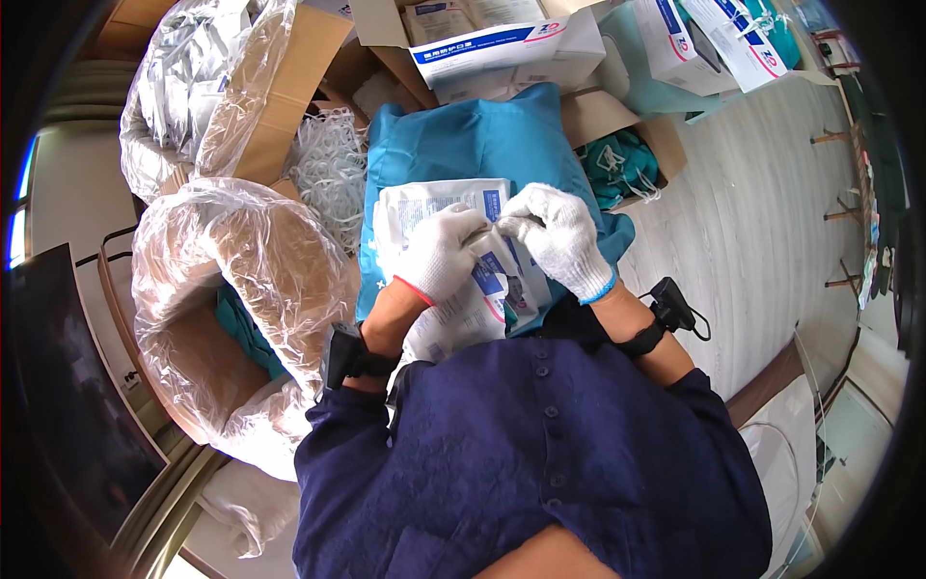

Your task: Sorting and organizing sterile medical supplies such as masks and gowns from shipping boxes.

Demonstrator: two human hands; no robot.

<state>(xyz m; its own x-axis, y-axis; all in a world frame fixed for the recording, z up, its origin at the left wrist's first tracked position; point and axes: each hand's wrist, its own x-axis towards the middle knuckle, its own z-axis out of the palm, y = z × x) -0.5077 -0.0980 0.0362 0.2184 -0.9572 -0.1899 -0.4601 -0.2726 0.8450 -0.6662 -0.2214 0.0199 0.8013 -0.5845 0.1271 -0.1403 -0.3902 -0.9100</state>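
Note:
White knit gloves cover both my hands. My left hand (446, 253), with a red cuff, is closed with its fingertips at the top edge of a white and blue mask packet (494, 275). Beside it my right hand (559, 236), blue-cuffed, pinches at the same edge, its fingertips close to the left ones. Exactly what lies between the fingertips is too small to make out. More flat white packets (400, 207) lie under and around my hands, on a teal fabric-covered cushion or bag (463, 135) in front of my body.
At left stand a plastic-lined carton (193, 338) with teal cloth inside and another lined carton of packets (198, 92). White elastic loops (328, 174) heap beside the cushion. Beyond are a white printed box (511, 58), a carton of teal masks (617, 169) and more boxes (680, 48).

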